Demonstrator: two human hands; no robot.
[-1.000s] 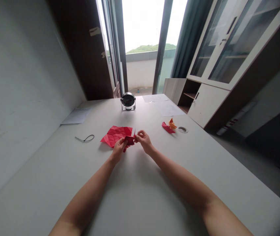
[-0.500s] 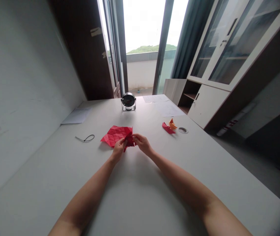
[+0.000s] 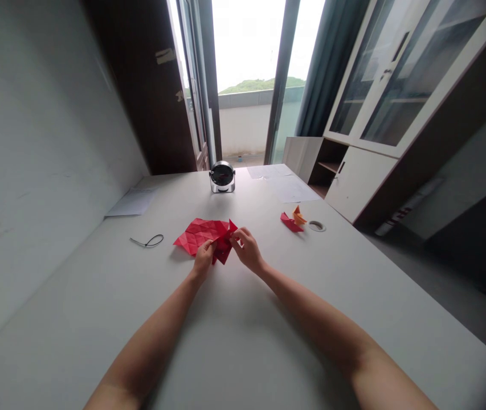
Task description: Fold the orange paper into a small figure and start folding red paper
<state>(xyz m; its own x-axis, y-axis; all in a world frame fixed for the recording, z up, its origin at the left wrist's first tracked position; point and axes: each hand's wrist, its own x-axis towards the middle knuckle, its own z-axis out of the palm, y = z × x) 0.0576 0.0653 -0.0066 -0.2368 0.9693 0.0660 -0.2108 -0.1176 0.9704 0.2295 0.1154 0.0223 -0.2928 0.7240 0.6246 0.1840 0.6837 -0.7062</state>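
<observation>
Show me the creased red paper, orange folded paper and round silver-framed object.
Creased red paper [image 3: 200,233]: head view, its creased top.
Orange folded paper [image 3: 298,217]: head view, its middle.
Round silver-framed object [image 3: 222,173]: head view, dark face.

- Left hand [image 3: 204,257]: bare, toward seven o'clock from the middle of the view; the fingernails are too small to make out.
- Right hand [image 3: 246,249]: bare as well, near six o'clock.
- Left forearm [image 3: 163,322]: bare, smooth in outline, slim at the wrist and widening toward seven o'clock.
- Right forearm [image 3: 311,299]: bare and likewise tapered, broadest around the elbow, near five o'clock.
</observation>
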